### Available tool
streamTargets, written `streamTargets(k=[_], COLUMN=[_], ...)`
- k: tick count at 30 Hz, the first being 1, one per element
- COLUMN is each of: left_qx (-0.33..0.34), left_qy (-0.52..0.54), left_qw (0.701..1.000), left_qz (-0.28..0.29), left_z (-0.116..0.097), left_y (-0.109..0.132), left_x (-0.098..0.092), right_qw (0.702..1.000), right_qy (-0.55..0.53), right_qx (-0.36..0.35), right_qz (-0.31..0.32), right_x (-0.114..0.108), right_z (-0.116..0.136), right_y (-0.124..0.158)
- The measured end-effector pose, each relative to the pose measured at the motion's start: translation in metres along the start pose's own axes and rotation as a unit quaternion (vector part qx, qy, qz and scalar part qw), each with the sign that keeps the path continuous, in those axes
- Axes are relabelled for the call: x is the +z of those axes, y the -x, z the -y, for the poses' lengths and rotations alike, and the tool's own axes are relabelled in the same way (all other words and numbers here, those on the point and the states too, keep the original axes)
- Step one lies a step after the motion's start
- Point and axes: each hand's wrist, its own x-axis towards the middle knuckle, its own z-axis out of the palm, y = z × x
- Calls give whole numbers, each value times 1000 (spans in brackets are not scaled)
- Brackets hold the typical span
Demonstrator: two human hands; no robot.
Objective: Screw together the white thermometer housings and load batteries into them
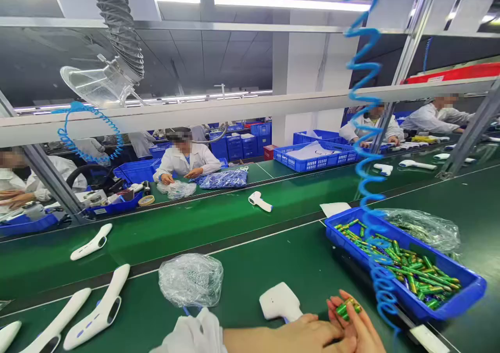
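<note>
My left hand [308,335] reaches in from the bottom edge, white sleeve behind it, fingers closed round the handle of a white thermometer gun [279,301] whose head points left on the green mat. My right hand [361,329] is right beside it, palm up and cupped round a few green batteries [347,307]. The two hands touch. A blue tray [464,295] full of green batteries stands just to the right of my right hand, with a blue coiled hose [367,186] hanging in front of it.
A crumpled clear bag [191,279] lies left of the hands. White housings [99,311] lie at the lower left, more on the green conveyor belt [234,223]. Other people in white coats [187,160] work across the belt beside blue crates [316,158].
</note>
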Motion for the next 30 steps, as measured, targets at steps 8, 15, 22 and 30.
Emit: streamTargets(k=[8,15,22,30], left_qx=[-24,-292,-320,-316], left_qy=[-12,445,588,529], left_qw=[991,820,688,702], left_qz=[132,-209,-280,-358], left_z=[8,-6,-26,-36], left_y=[0,6,4,8], left_x=[-55,-78,-85,-80], right_qw=[994,998,928,787], right_qy=[-27,34,165,386], right_qx=[34,-35,-299,-463], right_qz=[-99,31,146,133], right_x=[3,4,37,46], right_z=[55,58,53,50], right_y=[3,15,26,27])
